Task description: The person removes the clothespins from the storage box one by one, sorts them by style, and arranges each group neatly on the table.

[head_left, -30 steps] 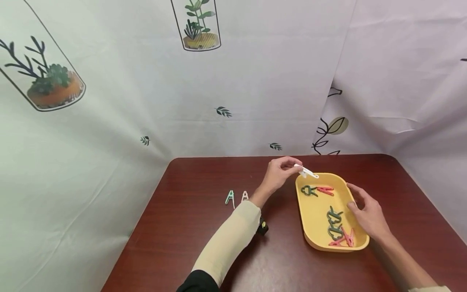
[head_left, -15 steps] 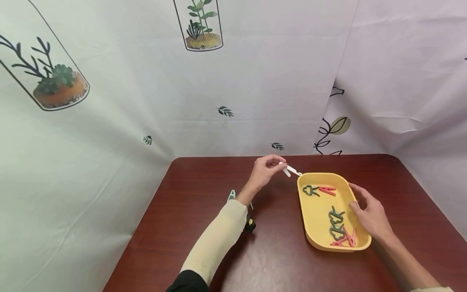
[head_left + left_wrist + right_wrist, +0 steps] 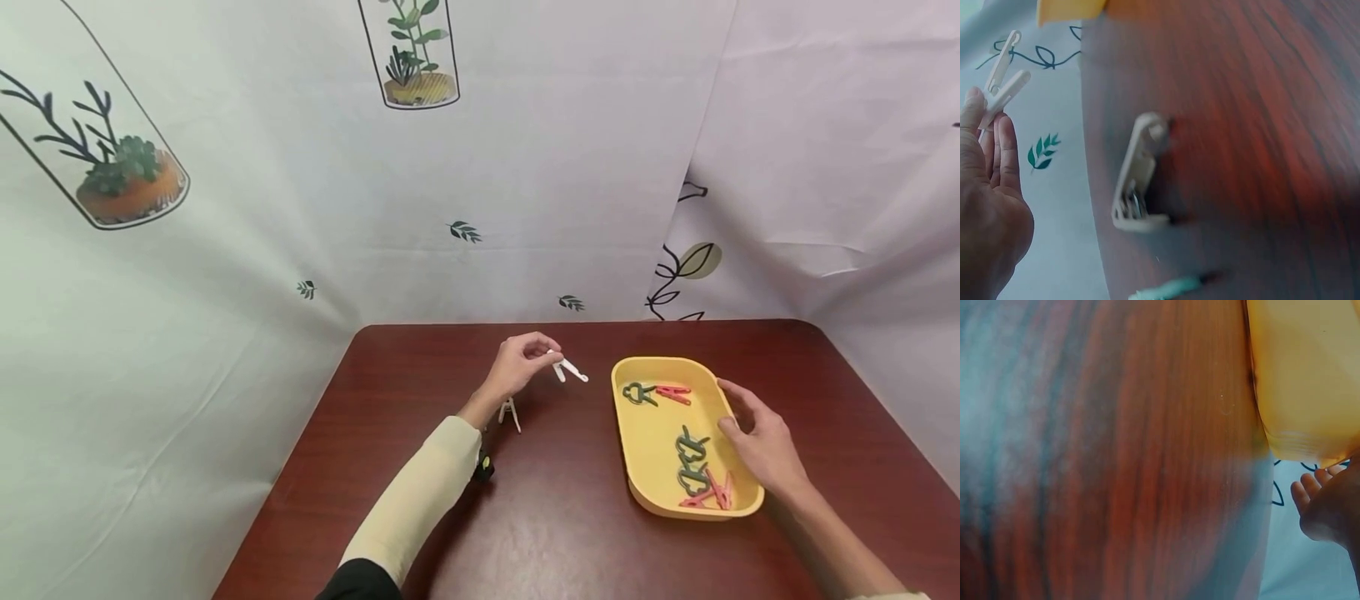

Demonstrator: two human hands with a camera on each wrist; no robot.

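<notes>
My left hand [image 3: 519, 367] pinches a white clothespin [image 3: 570, 368] by its handle end, between thumb and fingers, above the table left of the yellow tray [image 3: 624, 433]. In the left wrist view the held clothespin [image 3: 1002, 87] points its two legs away from the fingers. Below that hand a pale clothespin [image 3: 1135, 181] rests on the table, with part of a mint-green clothespin [image 3: 1169, 289] near it. At the tray's right side my right hand [image 3: 765, 442] holds the rim, thumb over the edge and fingers outside. In the right wrist view its fingers touch the tray's outer wall.
Inside the tray lie several clips: a green clip [image 3: 637, 393] beside a red clothespin [image 3: 673, 393] at the far end, and green clips [image 3: 692, 446] with pink clothespins [image 3: 722, 490] at the near right. A patterned cloth [image 3: 525, 167] hangs behind the brown table [image 3: 555, 533].
My left hand has moved left and slightly down, carrying the white clothespin away from the tray's far corner. The right hand stays at the tray's rim.
</notes>
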